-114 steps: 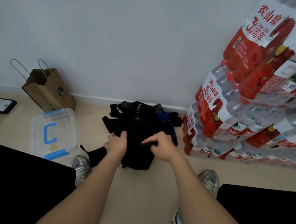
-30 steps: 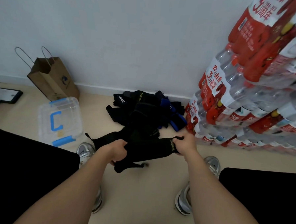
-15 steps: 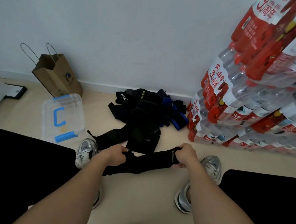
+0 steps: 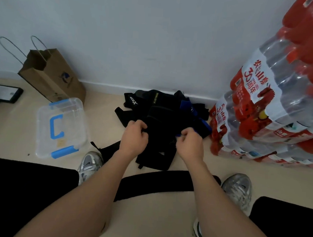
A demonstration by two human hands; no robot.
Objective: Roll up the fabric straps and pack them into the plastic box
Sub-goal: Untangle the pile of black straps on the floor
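Observation:
A heap of black and blue fabric straps [image 4: 163, 109] lies on the floor against the wall. My left hand [image 4: 134, 137] and my right hand [image 4: 190, 143] are both over the heap's near side, fingers closed on a black strap [image 4: 160, 129] on top of it. One long black strap [image 4: 159, 183] lies flat across the floor between my shoes, apart from both hands. The clear plastic box [image 4: 61, 128] with blue latches and handle stands to the left with its lid on.
Stacked shrink-wrapped packs of water bottles [image 4: 272, 110] rise at the right, touching the heap. A brown paper bag [image 4: 51, 74] leans on the wall behind the box. A dark flat object [image 4: 8, 93] lies far left. My silver shoes [image 4: 239, 189] and black trouser legs frame the bare floor.
The long black strap I held stretched between both hands now lies on the floor between my shoes. Both hands have moved forward onto the heap and closed on another black strap.

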